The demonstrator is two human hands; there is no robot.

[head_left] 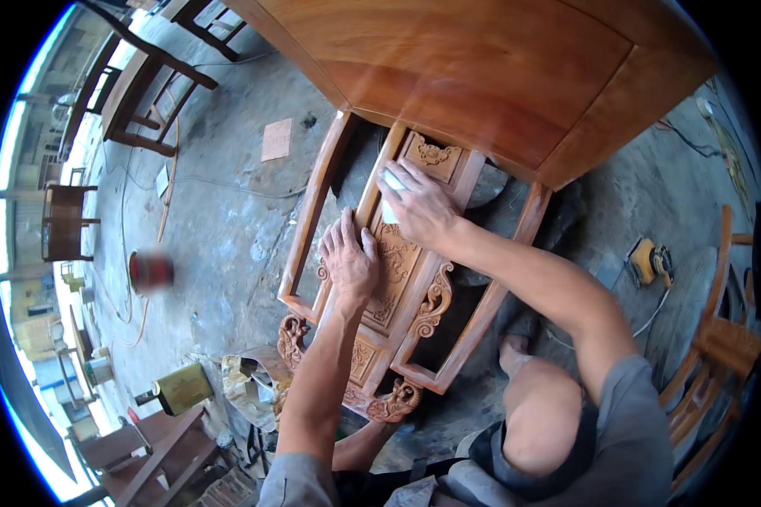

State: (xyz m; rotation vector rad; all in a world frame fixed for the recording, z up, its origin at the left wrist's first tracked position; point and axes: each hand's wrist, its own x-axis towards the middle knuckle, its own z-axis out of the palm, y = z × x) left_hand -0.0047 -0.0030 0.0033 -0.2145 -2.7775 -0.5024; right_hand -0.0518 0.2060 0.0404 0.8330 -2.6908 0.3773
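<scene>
In front of me leans a carved wooden chair back, with relief panels and scrolled brackets, its upper end against a large panelled wooden piece. My left hand rests flat on its left inner rail, fingers stretched out and dusty white. Farther up, my right hand presses a small white pad, perhaps folded sandpaper, against the wood. The palm hides part of this pad. Pale dust coats several of the rails.
A yellow power sander with a cord lies on the floor at right, near a wooden chair. At left are a blurred red bucket, an olive can, a crumpled plastic bag and wooden furniture. Hoses cross the concrete.
</scene>
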